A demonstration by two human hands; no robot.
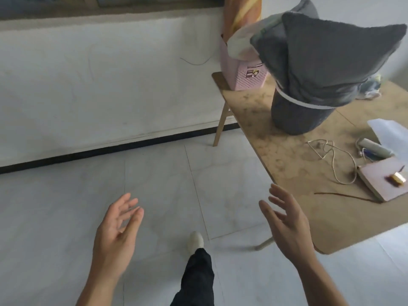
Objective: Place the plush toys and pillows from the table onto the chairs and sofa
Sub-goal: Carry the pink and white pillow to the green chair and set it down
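Two grey pillows (326, 56) stand stuffed upright in a dark grey round bin (295, 117) on the wooden table (284, 164) at the right. A pale patterned pillow (239, 44) and an orange-yellow striped plush (244, 13) stick out of a pink perforated basket (245, 77) at the table's far corner. My left hand (117, 233) hovers over the floor, palm up, fingers relaxed, holding nothing. My right hand (287, 224) is raised at the table's near left edge, fingers spread, holding nothing.
On the table lie a white cable (335, 160), a pink notebook (384, 180) with a small gold object on it, white paper (393, 133) and a crumpled cloth (371, 88). A white wall and dark baseboard run along the left. My leg and shoe (195, 240) are on the tiled floor.
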